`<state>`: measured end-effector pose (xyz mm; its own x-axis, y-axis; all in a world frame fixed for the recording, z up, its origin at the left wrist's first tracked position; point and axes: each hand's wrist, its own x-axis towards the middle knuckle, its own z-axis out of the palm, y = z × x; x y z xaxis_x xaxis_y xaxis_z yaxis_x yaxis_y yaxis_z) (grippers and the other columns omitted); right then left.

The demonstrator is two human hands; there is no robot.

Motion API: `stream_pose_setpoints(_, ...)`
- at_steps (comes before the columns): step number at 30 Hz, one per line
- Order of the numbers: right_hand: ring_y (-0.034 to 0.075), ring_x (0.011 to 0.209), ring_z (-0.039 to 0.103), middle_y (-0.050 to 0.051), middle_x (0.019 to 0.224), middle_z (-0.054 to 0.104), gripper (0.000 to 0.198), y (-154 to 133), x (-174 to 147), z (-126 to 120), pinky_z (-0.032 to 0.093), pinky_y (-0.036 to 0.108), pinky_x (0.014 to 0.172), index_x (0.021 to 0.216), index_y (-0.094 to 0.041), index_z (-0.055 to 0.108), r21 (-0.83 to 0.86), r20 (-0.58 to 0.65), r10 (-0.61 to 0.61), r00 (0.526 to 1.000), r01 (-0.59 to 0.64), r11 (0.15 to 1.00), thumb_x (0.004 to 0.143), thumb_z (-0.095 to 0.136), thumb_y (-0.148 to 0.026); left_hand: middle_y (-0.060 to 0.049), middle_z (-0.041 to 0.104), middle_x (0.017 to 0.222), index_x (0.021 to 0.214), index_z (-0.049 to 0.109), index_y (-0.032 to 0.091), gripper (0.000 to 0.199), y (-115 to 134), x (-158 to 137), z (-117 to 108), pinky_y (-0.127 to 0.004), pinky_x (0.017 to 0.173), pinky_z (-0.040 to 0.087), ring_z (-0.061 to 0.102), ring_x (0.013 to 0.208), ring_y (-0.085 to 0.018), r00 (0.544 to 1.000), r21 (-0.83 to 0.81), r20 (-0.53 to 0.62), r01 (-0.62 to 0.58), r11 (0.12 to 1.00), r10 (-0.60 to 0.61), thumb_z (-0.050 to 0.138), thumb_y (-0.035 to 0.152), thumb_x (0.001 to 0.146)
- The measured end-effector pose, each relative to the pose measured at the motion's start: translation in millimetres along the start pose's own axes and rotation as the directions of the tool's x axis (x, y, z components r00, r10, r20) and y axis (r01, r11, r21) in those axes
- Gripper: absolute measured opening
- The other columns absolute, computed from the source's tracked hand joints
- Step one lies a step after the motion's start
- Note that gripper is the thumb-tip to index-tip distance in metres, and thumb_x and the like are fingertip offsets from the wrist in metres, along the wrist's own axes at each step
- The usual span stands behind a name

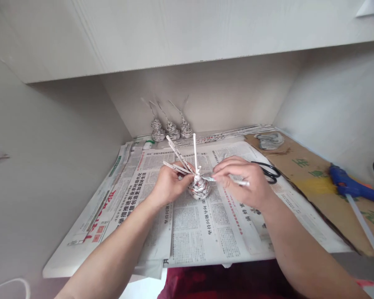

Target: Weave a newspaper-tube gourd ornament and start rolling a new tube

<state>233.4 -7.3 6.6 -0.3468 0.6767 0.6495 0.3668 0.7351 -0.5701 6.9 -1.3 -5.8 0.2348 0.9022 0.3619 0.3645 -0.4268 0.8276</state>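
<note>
The thumb and fingers of the left hand [171, 182] were closed to a pinch at the neck of a small woven paper piece [200, 192], with a few paper strips [178, 151] fanning out past them. The right hand [241, 180] had its fingertips nipped together on another paper strip [247, 183], which ran from the neck and poked out beneath the palm. One more strip [195, 150] stood upright from the top.

The left wrist was nearly straight; the right hand bent inward, knuckles up. Both forearms reached in from the near corners, converging over the newspaper [205, 236], where the piece sat near the middle.

Newsprint stretched between the piece and the table's front edge, and leftward to its side edge. Just beyond the right hand lay black-handled scissors [270, 171], then cardboard [318, 189] bearing a blue glue gun [355, 187]. Three woven gourd shapes [173, 133] and long paper rods [230, 135] lined the back, walls closing both sides, an overhanging panel [174, 33] above.
</note>
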Motion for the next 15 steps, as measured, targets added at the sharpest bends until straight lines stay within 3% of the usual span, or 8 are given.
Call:
stream_pose_setpoints(2,0.021,0.086,0.066,0.003,0.085,0.073,0.007,2,1,-3,0.051,0.04,0.081,0.081,-0.024,0.073,-0.126,-0.276,0.015,0.961,-0.051,0.991,0.084,0.067,-0.022,-0.006,0.071,0.077,0.084,0.069,0.013,0.007,0,0,0,-0.028,0.067,0.052,0.066,0.071,-0.019,1.0,0.008,-0.02,0.017,1.0,-0.017,0.065,0.017,0.078)
stream_pose_setpoints(4,0.022,0.09,0.065,0.004,0.089,0.073,0.01,1,1,-3,0.049,0.041,0.085,0.089,-0.023,0.073,-0.271,-0.422,-0.069,0.904,-0.053,0.961,0.083,0.067,-0.018,-0.005,0.071,0.076,0.083,0.069,0.014,0.007,0,-1,1,-0.028,0.066,0.051,0.066,0.07,-0.019,1.0,0.001,-0.018,0.023,1.0,-0.023,0.065,0.017,0.078)
stream_pose_setpoints(5,0.023,0.093,0.065,0.003,0.09,0.074,0.014,-1,0,-1,0.048,0.042,0.087,0.093,-0.023,0.073,-0.339,-0.403,-0.126,0.906,-0.02,0.941,0.082,0.067,-0.016,-0.005,0.071,0.075,0.083,0.069,0.014,0.007,0,-1,2,-0.027,0.066,0.051,0.066,0.069,-0.018,1.0,-0.007,-0.015,0.021,1.0,-0.021,0.065,0.017,0.078)
stream_pose_setpoints(7,0.023,0.096,0.064,0.001,0.091,0.074,0.017,-9,-2,6,0.044,0.044,0.091,0.095,-0.024,0.072,-0.412,-0.226,-0.184,0.957,0.077,0.908,0.082,0.065,-0.015,-0.004,0.072,0.075,0.083,0.069,0.015,0.006,0,-2,3,-0.027,0.066,0.051,0.066,0.069,-0.017,1.0,-0.019,-0.016,0.005,1.0,-0.006,0.065,0.016,0.078)
stream_pose_setpoints(10,0.022,0.091,0.064,-0.001,0.089,0.074,0.009,-22,-6,22,0.04,0.044,0.089,0.09,-0.023,0.069,-0.418,-0.005,-0.131,0.991,0.117,0.901,0.086,0.063,-0.018,-0.002,0.071,0.075,0.081,0.069,0.016,0.005,0,-2,4,-0.026,0.067,0.051,0.066,0.069,-0.016,0.998,-0.002,-0.032,-0.054,0.999,0.054,0.066,0.014,0.077)
stream_pose_setpoints(15,0.019,0.085,0.062,0.002,0.085,0.07,0.011,-19,-7,38,0.044,0.037,0.081,0.08,-0.02,0.063,-0.279,-0.013,-0.029,0.999,0.024,0.96,0.09,0.058,-0.018,-0.001,0.07,0.073,0.08,0.068,0.016,0.007,-1,-3,5,-0.025,0.066,0.049,0.064,0.068,-0.015,0.996,0.005,-0.036,-0.086,0.996,0.087,0.065,0.011,0.076)
